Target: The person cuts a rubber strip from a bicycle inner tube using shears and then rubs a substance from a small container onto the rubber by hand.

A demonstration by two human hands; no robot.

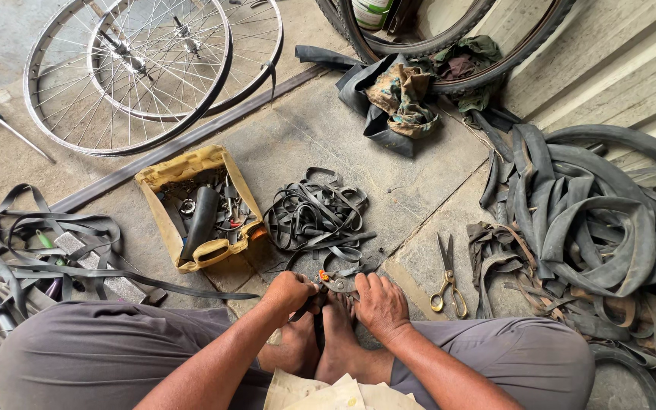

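Note:
I sit on a concrete floor with my bare feet (320, 342) together in front of me. My left hand (288, 292) is closed around the handles of a pair of pliers (337, 285), whose metal jaws point right. My right hand (377, 304) rests just beside the jaws, fingers curled down over a thin black rubber strip (319, 328) that runs between my feet. A tangle of black rubber strips (316, 216) lies just beyond my hands.
Yellow-handled scissors (447, 281) lie to the right. A yellow cut-open container of small parts (199, 205) stands left of the tangle. Two bicycle wheels (146, 68) and a blue screwdriver (1, 121) lie far left. Inner tubes (601, 220) pile up at right; rags (404, 95) lie behind.

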